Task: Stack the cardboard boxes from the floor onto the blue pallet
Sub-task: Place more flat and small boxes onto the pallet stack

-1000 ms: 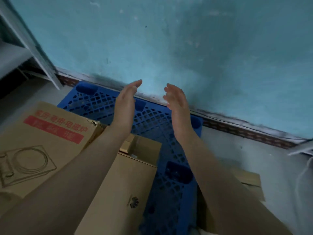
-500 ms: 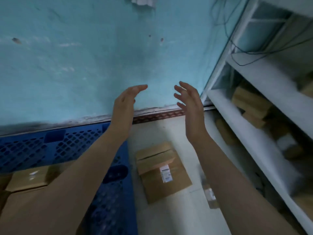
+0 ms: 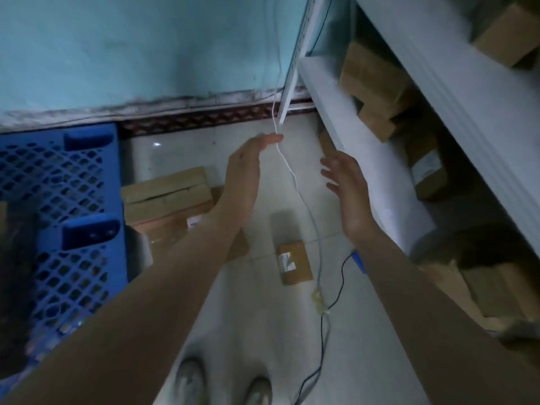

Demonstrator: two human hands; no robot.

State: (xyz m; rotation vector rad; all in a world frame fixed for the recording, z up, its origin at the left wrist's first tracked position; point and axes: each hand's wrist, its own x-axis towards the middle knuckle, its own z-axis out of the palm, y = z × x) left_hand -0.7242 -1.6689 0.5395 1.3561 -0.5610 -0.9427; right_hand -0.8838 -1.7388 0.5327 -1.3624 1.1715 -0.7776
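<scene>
Head view: left hand and right hand raised palms facing, fingers loosely spread, gripping nothing. Small cardboard box flat on the tiled floor below and between the fingertips, well apart. Larger cardboard box under the left wrist, just beside the blue pallet.

Bare floor lies open between the blue pallet and the shelf. A hanging white cord runs between both raised hands, above the small box.
</scene>
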